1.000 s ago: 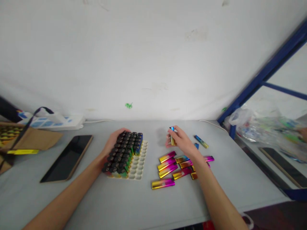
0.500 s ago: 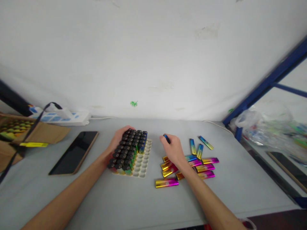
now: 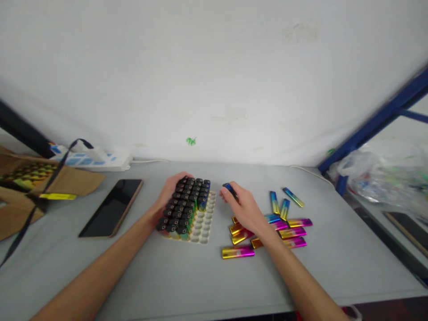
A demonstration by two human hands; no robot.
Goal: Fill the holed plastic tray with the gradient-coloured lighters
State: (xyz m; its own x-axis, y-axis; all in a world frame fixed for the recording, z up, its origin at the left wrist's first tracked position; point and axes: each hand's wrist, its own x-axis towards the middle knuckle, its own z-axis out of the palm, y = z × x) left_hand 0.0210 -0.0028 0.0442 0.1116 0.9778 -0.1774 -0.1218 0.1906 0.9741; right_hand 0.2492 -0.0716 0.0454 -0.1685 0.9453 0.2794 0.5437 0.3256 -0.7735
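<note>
A pale tray point(image 3: 204, 227) with round hollows stands on the grey table, its left part filled with upright black-topped metallic pieces point(image 3: 182, 209). Around the far left side of these pieces curls my left hand point(image 3: 170, 189), its fingers partly hidden behind them. My right hand point(image 3: 242, 205) is closed on a dark blue piece point(image 3: 230, 191), just right of the tray and above the table. Loose shiny pieces in yellow and magenta point(image 3: 238, 252) and in blue and yellow point(image 3: 293, 197) lie beside and beyond my right forearm.
A dark phone point(image 3: 111, 208) lies left of the tray. Behind it are a white power strip point(image 3: 113, 161) and an open cardboard box point(image 3: 72, 178) with more pieces. Plastic bags point(image 3: 374, 174) and a blue metal frame point(image 3: 371, 122) stand at the right.
The view has shifted slightly, so the table's things appear farther right. My right hand has turned a little, and more of the blue piece in it shows. My left hand stays at the pieces.
</note>
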